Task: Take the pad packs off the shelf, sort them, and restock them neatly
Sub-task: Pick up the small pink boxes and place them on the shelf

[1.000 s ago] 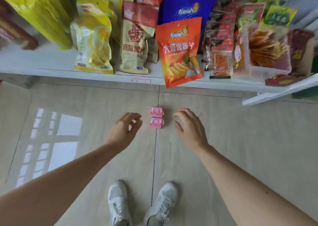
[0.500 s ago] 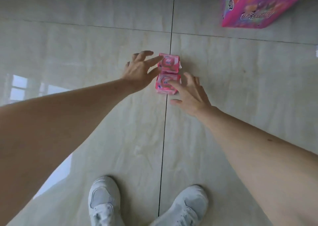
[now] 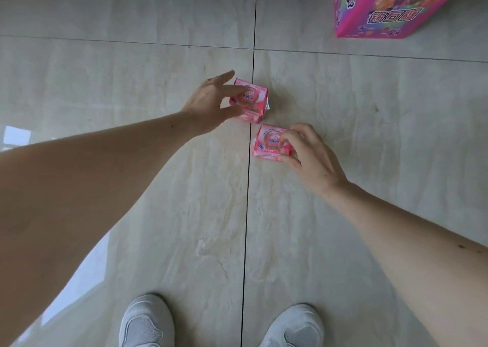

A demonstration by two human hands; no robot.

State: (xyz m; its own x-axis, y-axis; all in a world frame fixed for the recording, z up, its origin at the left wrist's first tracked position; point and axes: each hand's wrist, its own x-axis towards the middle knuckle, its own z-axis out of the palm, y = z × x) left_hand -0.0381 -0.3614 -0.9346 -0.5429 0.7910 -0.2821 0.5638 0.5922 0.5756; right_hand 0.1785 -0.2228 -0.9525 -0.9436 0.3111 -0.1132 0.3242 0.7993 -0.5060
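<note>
Two small pink pad packs are over the pale tiled floor, close to the tile seam. My left hand (image 3: pixel 211 103) grips the farther pad pack (image 3: pixel 253 100) from its left side, thumb below and fingers on top. My right hand (image 3: pixel 309 153) holds the nearer pad pack (image 3: pixel 266 143) by its right edge, fingers over its top. The two packs are apart, with a small gap between them. The shelf is out of view.
A large pink printed box (image 3: pixel 390 5) stands on the floor at the far right. My two grey shoes (image 3: pixel 148 323) (image 3: pixel 293 325) stand at the bottom, either side of the floor seam (image 3: pixel 247 214).
The view dropped from the snack shelf to the floor. Both hands reached the two touching packs, closed on them, and the right hand drew the nearer pack away to the right.
</note>
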